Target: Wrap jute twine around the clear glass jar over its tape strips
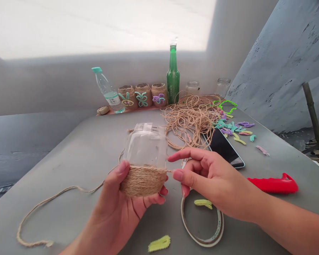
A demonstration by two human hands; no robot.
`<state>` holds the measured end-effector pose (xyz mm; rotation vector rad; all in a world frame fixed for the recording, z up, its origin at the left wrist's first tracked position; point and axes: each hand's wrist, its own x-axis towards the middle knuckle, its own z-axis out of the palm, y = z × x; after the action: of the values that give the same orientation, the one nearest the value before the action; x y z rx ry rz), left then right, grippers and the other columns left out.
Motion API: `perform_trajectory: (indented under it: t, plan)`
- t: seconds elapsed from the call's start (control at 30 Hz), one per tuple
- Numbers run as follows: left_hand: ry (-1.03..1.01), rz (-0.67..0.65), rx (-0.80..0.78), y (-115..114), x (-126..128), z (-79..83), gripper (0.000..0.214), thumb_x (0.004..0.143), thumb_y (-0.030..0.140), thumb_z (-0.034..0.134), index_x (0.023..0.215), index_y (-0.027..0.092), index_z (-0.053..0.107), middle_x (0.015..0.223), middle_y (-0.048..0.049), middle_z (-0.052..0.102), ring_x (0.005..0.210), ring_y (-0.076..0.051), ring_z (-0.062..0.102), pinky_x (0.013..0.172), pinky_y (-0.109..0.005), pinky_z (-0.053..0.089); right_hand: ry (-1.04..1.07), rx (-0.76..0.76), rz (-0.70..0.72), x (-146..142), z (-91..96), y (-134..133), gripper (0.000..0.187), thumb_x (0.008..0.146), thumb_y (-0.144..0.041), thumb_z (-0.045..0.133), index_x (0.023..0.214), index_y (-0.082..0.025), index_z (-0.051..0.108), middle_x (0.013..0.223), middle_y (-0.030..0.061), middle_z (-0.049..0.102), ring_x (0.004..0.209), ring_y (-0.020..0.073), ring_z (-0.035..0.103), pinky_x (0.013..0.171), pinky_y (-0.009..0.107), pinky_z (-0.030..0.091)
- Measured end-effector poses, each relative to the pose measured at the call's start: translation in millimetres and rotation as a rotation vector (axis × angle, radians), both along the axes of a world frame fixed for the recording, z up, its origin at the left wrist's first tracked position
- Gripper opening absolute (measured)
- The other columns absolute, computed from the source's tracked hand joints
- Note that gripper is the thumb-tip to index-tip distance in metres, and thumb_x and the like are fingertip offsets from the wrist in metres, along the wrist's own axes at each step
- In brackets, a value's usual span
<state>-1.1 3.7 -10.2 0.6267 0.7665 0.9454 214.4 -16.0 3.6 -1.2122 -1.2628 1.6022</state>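
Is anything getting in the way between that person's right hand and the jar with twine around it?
Nothing solid does. The right hand is just beside the glass jar, which the left hand holds. Only a short strand of jute twine crosses the small gap toward the right hand's fingers.

The single head-worn camera is looking forward and down from the person's head, facing across the table toward its far corner and the wall behind. It is sitting near the left hand and right hand in the lower frame, while the far table edge is lying well away.
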Motion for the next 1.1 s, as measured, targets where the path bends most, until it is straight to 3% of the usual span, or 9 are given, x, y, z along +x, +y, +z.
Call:
perform_trajectory:
  t: [0.2,0.37,0.53,0.73,0.87,1.03,1.1]
  plan:
    - [-0.072,-0.011,-0.034,-1,-1,1.2,0.042,0.081,0.052,0.079,0.102,0.016,0.084,0.09,-0.0163,0.086,0.069,-0.029,0.078,0.061,-0.035,0.067,0.025,0.028,0.03,1,-1.5,2,0.022,0.091,-0.039,0.081,0.091,-0.02,0.069,0.074,-0.002,0.07,0.07,0.0114,0.063,0.063,0.022,0.045]
    - [-0.123,-0.14,-0.071,-4,-3,-2.7,0.055,0.083,0.062,0.07,0.1,0.012,0.085,0.084,-0.0198,0.083,0.065,-0.029,0.077,0.058,-0.034,0.066,0.07,-0.008,0.071,1,-5.3,5,0.023,0.09,-0.037,0.082,0.093,-0.02,0.068,0.08,-0.001,0.072,0.072,0.0109,0.063,0.063,0.021,0.044]
    - [-0.201,-0.271,-0.096,-4,-1,-3.8,0.068,0.086,0.068,0.06,0.106,0.007,0.083,0.089,-0.0238,0.082,0.066,-0.026,0.075,0.06,-0.032,0.065,0.111,-0.077,0.106,4,-2.1,6,0.033,0.088,-0.04,0.083,0.107,-0.021,0.064,0.07,-0.0038,0.07,0.057,0.0078,0.047,0.052,0.02,0.032]
    - [-0.02,-0.07,0.008,-5,0,-3.6,0.044,0.089,0.057,0.066,0.108,0.021,0.083,0.101,-0.0144,0.081,0.085,-0.032,0.07,0.063,-0.039,0.064,0.216,-0.098,0.179,8,-4.8,12,0.031,0.085,-0.035,0.087,0.095,-0.018,0.062,0.074,-0.0018,0.073,0.062,0.0073,0.054,0.06,0.018,0.043]
    - [0.106,-0.046,0.115,-5,-2,-7.8,0.042,0.088,0.057,0.071,0.11,0.024,0.083,0.105,-0.0115,0.082,0.086,-0.031,0.07,0.069,-0.039,0.064,0.296,-0.074,0.15,9,-9.1,16,0.029,0.085,-0.03,0.087,0.091,-0.018,0.061,0.075,-0.002,0.074,0.059,0.006,0.053,0.057,0.016,0.042]
    - [0.219,-0.017,0.177,-5,0,-13.4,0.055,0.062,0.065,0.091,0.1,0.027,0.085,0.092,-0.0078,0.084,0.076,-0.027,0.071,0.065,-0.032,0.062,0.225,-0.058,0.164,6,-7.4,11,0.025,0.086,-0.029,0.086,0.089,-0.018,0.064,0.077,-0.0009,0.075,0.061,0.0065,0.055,0.056,0.016,0.043]
    - [0.242,-0.03,0.168,-5,0,-14.3,0.053,0.065,0.065,0.088,0.1,0.025,0.085,0.084,-0.0081,0.083,0.071,-0.024,0.069,0.061,-0.03,0.061,0.216,-0.06,0.179,5,-5.1,8,0.024,0.086,-0.029,0.086,0.09,-0.018,0.065,0.078,-0.0004,0.076,0.063,0.007,0.056,0.056,0.017,0.042]
